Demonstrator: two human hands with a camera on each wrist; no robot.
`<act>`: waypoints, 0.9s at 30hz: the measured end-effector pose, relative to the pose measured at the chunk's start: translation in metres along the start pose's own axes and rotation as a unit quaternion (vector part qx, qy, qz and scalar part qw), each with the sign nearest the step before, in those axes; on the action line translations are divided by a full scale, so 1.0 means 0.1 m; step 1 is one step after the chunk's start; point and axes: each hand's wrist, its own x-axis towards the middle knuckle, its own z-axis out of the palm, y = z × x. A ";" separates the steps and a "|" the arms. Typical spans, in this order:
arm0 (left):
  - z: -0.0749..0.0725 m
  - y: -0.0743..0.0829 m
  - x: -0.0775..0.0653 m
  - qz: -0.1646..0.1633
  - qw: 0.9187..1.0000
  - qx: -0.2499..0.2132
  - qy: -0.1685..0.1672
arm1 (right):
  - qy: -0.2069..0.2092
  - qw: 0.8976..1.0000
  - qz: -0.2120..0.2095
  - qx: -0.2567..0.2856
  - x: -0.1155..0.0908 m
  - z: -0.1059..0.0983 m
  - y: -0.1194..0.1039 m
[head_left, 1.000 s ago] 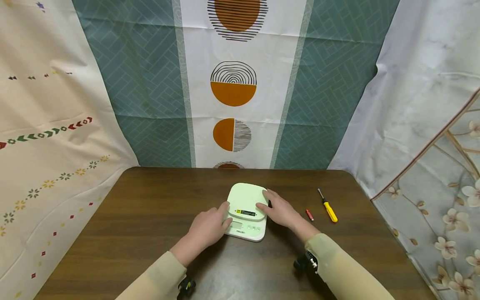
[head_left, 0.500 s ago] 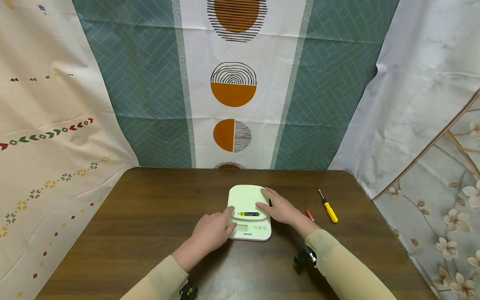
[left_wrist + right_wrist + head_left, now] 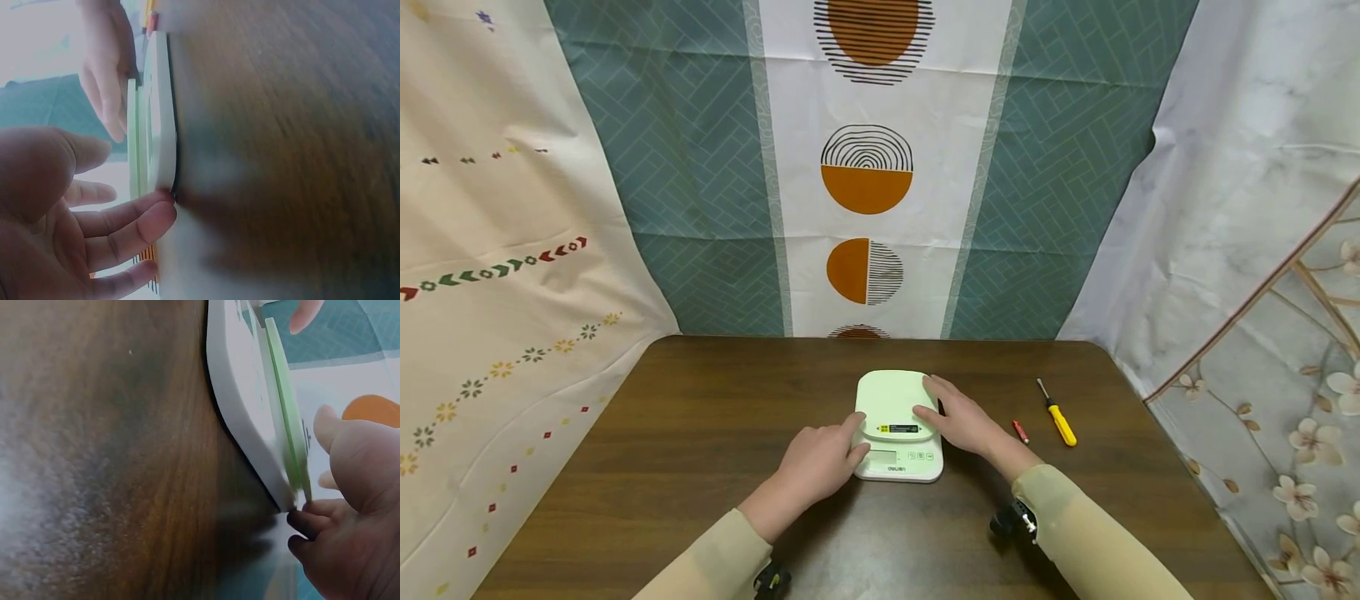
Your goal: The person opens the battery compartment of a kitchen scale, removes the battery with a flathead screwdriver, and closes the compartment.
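Note:
A pale green and white kitchen scale (image 3: 891, 404) lies on the table, its small display (image 3: 882, 457) and buttons toward the person. My left hand (image 3: 818, 458) touches the scale's left edge; in the left wrist view its loosely bent fingertips meet the white side (image 3: 164, 125), with the thumb apart from it. On the opposite side, my right hand (image 3: 962, 419) rests at the right edge, thumb over the weighing plate. The right wrist view has its fingertips at the corner of the scale's base (image 3: 240, 406). Neither hand is wrapped around the scale.
Right of the scale lies a small red battery (image 3: 1020, 432), and beyond it a screwdriver (image 3: 1060, 425) with a yellow handle. The brown wooden table (image 3: 722, 400) ends at a patterned cloth (image 3: 707, 167) behind. More cloths hang at both sides.
The scale has turned from slightly skewed to square with the table and shifted a little right, both hands staying at its edges. In the last half second almost nothing moved.

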 end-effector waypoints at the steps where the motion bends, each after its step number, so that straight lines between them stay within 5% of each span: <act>1: -0.01 0.00 0.00 -0.002 1.000 -0.002 -0.002 | 0.000 1.000 0.000 -0.002 -0.02 0.00 -0.01; 18: -0.05 0.04 -0.04 0.022 1.000 0.004 0.006 | -0.008 0.999 -0.020 0.029 -0.01 -0.05 -0.01; 27: -0.10 -0.05 -0.01 0.010 0.999 0.035 0.017 | 0.014 0.999 -0.029 -0.034 -0.10 -0.06 -0.06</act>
